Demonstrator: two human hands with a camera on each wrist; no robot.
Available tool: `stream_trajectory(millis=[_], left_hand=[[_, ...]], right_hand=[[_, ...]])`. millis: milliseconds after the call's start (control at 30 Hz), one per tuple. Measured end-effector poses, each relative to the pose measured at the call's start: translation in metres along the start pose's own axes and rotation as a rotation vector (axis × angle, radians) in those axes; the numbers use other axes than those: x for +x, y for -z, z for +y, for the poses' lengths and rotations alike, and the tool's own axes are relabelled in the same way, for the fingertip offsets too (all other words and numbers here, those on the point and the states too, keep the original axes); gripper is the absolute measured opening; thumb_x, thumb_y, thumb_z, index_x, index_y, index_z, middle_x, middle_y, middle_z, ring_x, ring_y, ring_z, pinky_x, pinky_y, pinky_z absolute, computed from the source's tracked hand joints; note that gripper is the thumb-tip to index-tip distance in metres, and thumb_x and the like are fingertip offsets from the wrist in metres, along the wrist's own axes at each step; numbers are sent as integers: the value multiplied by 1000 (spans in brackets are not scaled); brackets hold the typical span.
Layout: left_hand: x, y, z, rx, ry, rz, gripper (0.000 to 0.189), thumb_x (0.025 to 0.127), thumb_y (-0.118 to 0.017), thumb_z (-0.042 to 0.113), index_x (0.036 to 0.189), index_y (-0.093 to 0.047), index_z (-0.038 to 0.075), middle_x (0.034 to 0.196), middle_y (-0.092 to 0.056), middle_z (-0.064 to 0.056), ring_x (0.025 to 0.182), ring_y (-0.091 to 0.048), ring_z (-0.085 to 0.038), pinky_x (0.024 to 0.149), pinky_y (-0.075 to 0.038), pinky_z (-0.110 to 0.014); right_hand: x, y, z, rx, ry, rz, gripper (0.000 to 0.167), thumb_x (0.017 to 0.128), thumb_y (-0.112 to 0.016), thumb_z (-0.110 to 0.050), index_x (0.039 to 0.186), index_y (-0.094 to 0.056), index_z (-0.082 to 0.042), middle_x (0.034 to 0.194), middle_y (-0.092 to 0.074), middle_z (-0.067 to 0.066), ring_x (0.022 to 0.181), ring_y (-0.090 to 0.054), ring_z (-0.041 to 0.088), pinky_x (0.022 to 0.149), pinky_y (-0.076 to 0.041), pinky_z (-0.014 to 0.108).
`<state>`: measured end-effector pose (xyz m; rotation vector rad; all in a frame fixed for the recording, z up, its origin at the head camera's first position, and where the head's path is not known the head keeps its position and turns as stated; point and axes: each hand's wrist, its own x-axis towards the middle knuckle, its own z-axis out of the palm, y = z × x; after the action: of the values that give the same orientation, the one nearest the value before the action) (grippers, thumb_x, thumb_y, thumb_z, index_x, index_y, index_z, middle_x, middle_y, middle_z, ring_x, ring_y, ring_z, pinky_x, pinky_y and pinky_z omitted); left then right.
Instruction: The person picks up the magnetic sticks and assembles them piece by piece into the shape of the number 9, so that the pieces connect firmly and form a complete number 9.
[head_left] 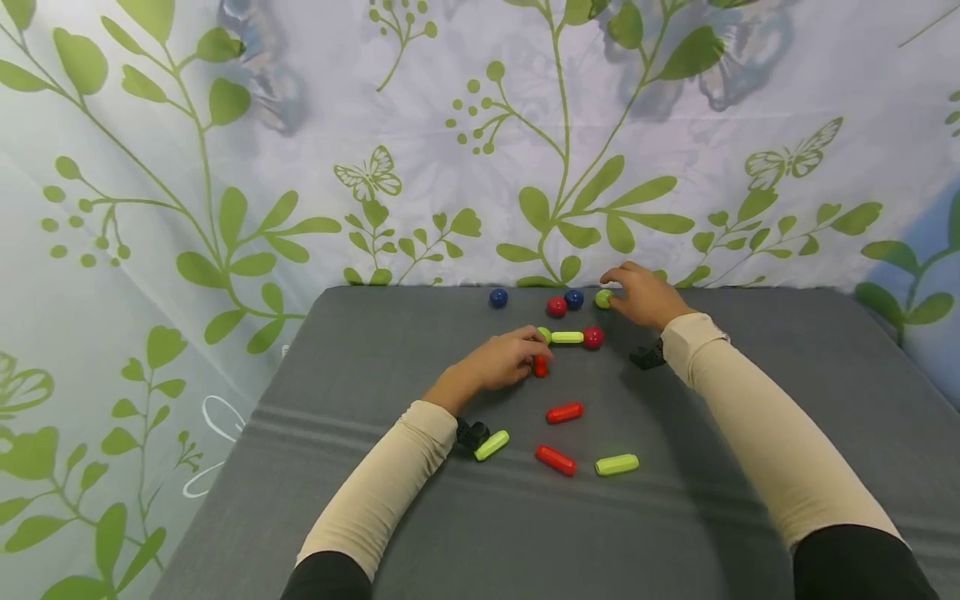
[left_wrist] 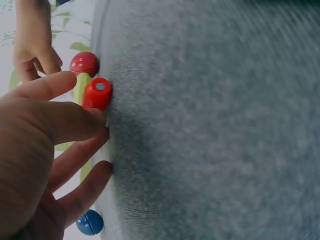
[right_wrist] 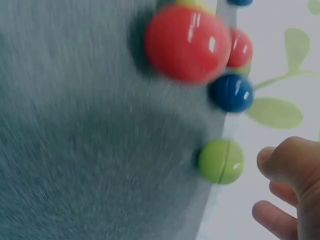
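Note:
My left hand (head_left: 504, 358) has its thumb and fingers around a short red rod (head_left: 541, 367), whose round end with a grey dot faces the left wrist camera. The rod lies against a green ball (head_left: 544, 334), partly hidden by the fingers. From this ball a yellow-green rod (head_left: 567, 337) runs right to a red ball (head_left: 593, 337), in line with it. At the table's back edge my right hand (head_left: 643, 296) reaches over a loose green ball (head_left: 603, 299). In the right wrist view its fingers, bent but spread, stand apart from that green ball (right_wrist: 221, 161).
A red ball (head_left: 557, 307) and a blue ball (head_left: 573, 299) sit together near the back edge, another blue ball (head_left: 498, 297) further left. Nearer lie red rods (head_left: 565, 412) (head_left: 556, 460) and yellow-green rods (head_left: 617, 465) (head_left: 492, 446). A patterned cloth (head_left: 465, 167) hangs behind.

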<state>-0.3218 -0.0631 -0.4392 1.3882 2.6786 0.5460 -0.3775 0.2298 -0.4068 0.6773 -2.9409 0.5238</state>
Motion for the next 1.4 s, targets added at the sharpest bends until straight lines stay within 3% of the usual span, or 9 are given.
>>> stream_trajectory(millis=[200,400,733,933,1100,1400], left_hand=[[2,-4,4,55,-53,-37,28,98,-61,-1,119,-73,14,137,-55,-3,128,-52,-18,102,-45,-37],[3,-2,1,93,-40,-55,28,96,-64,-1,115,-75,18,136,-56,-2,128,-52,-16,103,-44,-34],[6,-4,2,103,-105,-46,24,99,-63,2,113,-75,16,129,-59,-2,119,-56,-14,102,-43,-27],[6,-5,0,125,-64,-23,30,96,-63,-3,117,-74,16,130,-59,-1,118,-57,-15,100,-45,-29],[7,-5,0,137,-63,-18,26,97,-64,-1,113,-75,16,128,-59,-1,115,-58,-15,98,-46,-30],[11,-2,-1,111,-67,9,27,94,-66,-4,112,-71,15,127,-59,1,117,-58,-14,97,-46,-29]], right_hand=[[7,-10,17,-6,18,-72,35,95,-66,-2,130,-62,2,127,-55,27,104,-60,43,85,-49,56],[14,-22,21,-7,91,-53,32,92,-69,2,123,-64,4,115,-62,26,99,-61,41,86,-49,55],[-9,-7,17,22,95,-33,32,90,-72,2,121,-65,3,112,-64,22,98,-61,38,83,-50,54],[-32,4,-7,88,204,8,33,88,-75,4,119,-67,-2,111,-63,15,91,-62,34,76,-53,48],[-55,-2,-34,131,312,10,36,83,-80,5,116,-69,-4,109,-64,9,88,-62,29,74,-53,43],[-78,-21,-80,200,496,-104,36,85,-81,-1,118,-68,-7,113,-61,1,97,-62,15,80,-56,37]])
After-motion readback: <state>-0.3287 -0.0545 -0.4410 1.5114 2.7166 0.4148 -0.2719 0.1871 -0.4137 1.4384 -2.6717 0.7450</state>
